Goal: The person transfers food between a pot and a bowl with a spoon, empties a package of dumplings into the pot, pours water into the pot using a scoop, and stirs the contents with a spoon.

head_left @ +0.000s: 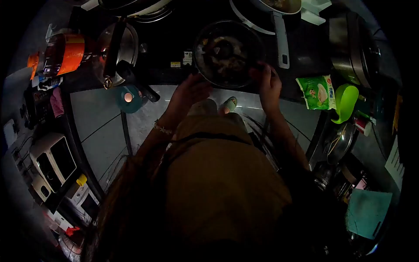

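Observation:
In the dim light, a dark round bowl (229, 72) with food pieces inside stands at the front edge of the black counter. My right hand (268, 83) is at its right rim, thumb on the inner side and fingers outside, seemingly gripping it. At the lower left rim is my left hand (192, 91), its fingers stretched out and somewhat apart. Whether those fingertips touch the bowl is too dark to tell. A small yellow-and-white packet (187, 58) lies just left of the bowl.
A long-handled pan (283, 41) sits behind on the right, near a green packet (317, 92) and a bright green scoop-like item (347, 102). To the left are a glass lid (128, 48), a bottle with an orange label (72, 53) and a black-handled utensil (139, 83).

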Demonstrator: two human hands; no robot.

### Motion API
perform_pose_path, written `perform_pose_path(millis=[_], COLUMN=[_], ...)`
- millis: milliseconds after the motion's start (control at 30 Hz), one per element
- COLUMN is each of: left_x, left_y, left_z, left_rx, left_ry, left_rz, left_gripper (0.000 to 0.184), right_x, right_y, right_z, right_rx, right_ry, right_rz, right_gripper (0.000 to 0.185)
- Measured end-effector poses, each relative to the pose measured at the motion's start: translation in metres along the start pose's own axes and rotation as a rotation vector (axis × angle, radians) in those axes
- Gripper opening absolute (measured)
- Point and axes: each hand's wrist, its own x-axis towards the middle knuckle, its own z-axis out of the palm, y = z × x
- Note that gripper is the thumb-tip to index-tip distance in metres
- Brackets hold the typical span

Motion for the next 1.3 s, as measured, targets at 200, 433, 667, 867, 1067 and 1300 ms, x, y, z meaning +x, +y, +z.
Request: perform_pose_path(millis=[200,433,667,867,1067,1300], left_x=[-0.001,0.001,0.002,0.004,0.004,0.000], left_y=[0.003,0.003,0.003,0.001,0.001,0.007], left_z=[0.002,0.001,-0.002,-0.004,-0.005,0.003], left_rx=[-0.009,0.024,0.035,0.020,-0.005,0.025], left_ry=[0.004,0.021,-0.002,0.001,0.000,0.002], left_rz=[-0.015,-0.025,-0.006,-0.027,-0.023,-0.029], left_gripper=[0.059,0.061,0.063,0.064,0.061,0.060], right_x=[-0.018,-0.013,-0.006,-0.016,-0.024,-0.021], right_y=[-0.009,-0.001,0.005,-0.001,-0.009,-0.009], right_z=[0.007,0.006,0.006,0.009,0.009,0.011], right_rx=[-0.911,-0.380,0.273,0.116,0.021,-0.188], right_ry=[-0.241,-0.149,-0.036,-0.049,-0.048,-0.111], right_rz=[-0.753,-0.149,0.071,-0.028,-0.128,-0.334], right_gripper=[0.024,0.026,0.036,0.036,0.031,0.022])
